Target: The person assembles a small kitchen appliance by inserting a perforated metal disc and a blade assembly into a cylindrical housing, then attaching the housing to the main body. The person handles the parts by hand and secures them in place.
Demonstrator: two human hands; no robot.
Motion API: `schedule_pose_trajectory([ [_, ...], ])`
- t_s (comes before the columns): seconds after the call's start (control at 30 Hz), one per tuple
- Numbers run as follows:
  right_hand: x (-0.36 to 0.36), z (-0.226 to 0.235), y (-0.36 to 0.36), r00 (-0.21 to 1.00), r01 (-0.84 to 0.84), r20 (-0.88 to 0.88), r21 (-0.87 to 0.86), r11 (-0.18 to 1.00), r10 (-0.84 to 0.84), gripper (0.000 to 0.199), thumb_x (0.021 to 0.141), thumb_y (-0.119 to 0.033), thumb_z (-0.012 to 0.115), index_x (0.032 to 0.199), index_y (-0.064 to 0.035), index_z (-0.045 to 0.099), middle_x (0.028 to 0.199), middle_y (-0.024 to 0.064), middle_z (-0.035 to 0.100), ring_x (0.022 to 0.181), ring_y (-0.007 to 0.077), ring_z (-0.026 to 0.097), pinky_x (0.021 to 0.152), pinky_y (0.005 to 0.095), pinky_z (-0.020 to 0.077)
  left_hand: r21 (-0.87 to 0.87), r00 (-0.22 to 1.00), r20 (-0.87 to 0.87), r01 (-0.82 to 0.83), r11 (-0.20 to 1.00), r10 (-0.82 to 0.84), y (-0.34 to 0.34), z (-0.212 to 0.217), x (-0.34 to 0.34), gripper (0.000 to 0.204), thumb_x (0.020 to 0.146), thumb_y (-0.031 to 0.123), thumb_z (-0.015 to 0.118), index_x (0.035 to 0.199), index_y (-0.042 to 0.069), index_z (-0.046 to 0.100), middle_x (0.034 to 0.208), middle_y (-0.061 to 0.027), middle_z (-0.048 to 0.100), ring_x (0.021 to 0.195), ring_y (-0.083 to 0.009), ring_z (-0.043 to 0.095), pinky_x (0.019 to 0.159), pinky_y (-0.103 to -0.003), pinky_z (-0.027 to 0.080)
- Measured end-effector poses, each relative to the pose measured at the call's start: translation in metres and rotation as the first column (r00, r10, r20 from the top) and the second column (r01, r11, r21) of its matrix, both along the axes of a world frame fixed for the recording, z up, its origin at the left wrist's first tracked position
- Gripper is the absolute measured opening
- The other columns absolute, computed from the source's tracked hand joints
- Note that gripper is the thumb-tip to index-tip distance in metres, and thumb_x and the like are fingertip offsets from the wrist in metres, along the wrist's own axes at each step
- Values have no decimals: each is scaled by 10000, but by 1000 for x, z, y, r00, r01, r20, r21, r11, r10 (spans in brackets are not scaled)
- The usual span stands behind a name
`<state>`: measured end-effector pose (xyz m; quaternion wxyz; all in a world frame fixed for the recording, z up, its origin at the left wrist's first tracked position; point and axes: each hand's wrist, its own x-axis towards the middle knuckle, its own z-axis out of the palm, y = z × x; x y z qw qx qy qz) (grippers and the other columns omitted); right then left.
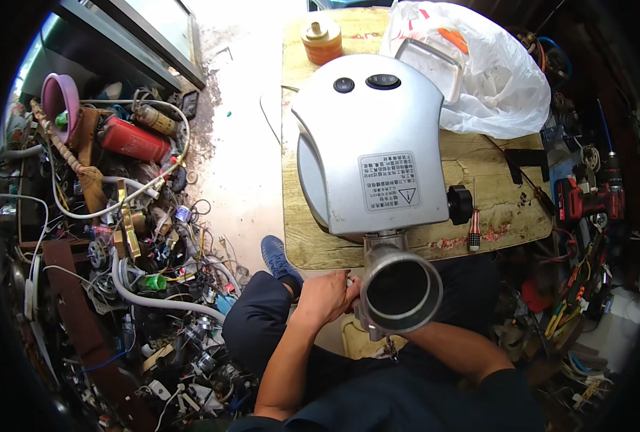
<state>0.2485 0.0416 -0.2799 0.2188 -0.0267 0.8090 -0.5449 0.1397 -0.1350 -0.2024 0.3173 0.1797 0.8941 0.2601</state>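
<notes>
White plastic bag (pixel 503 79), red drill (pixel 586 200)

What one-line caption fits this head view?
Seated person's left hand grips the metal outlet tube of a silver meat grinder on a wooden table; right hand hidden beneath.

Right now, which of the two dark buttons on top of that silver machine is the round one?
The left button on the silver machine is the small round one. The button to its right is a wider oval, nearer the white plastic bag.

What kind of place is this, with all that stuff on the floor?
Probably a small repair workshop: a grey machine lies on a worn wooden table, a red cordless drill sits at the right, and wires and scrap parts are heaped at the left.
</notes>
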Motion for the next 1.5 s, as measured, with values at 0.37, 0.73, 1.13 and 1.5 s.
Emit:
schedule_pose_trajectory([
  [0.37, 2, 0, 3, 995, 4, 99, -1, 1000, -4, 199, 999, -128, 596, 1107, 8, 692, 904, 162, 775, 815, 274, 754, 770, 419, 597, 16, 990, -118, 76, 997, -73, 9, -23, -6, 423, 1050, 477, 613, 1015, 101, 804, 979, -208, 773, 914, -393, 754, 816, -492, 599],
  [0.73, -9, -1, 5, 996, -17, 86, -15, 1000, 18, 193, 999, -123, 597, 1098, 10, 696, 903, 158, 774, 814, 266, 754, 762, 413, 600, 126, 915, -401, 102, 987, -44, 7, -49, 6, 327, 990, 265, 629, 1143, -11, 715, 1159, -261, 729, 1135, -444, 684, 999, -523, 528],
  [1.13, 4, 0, 8, 991, -37, 125, -19, 999, 39, 187, 999, -117, 598, 1088, 11, 701, 901, 154, 773, 812, 257, 754, 753, 405, 602, 194, 965, -263, 43, 980, 10, 13, -39, 1, 335, 947, 301, 687, 1124, 19, 717, 1025, -193, 730, 1035, -425, 686, 975, -541, 510],
  [1.5, 8, -1, 9, 987, -43, 152, -31, 999, 47, 182, 999, -112, 599, 1079, 12, 705, 900, 151, 772, 810, 248, 754, 745, 399, 605, 114, 933, -358, 74, 991, -28, 17, -43, 3, 357, 962, 331, 670, 1109, 10, 724, 1073, -249, 709, 1069, -453, 670, 991, -570, 497],
])
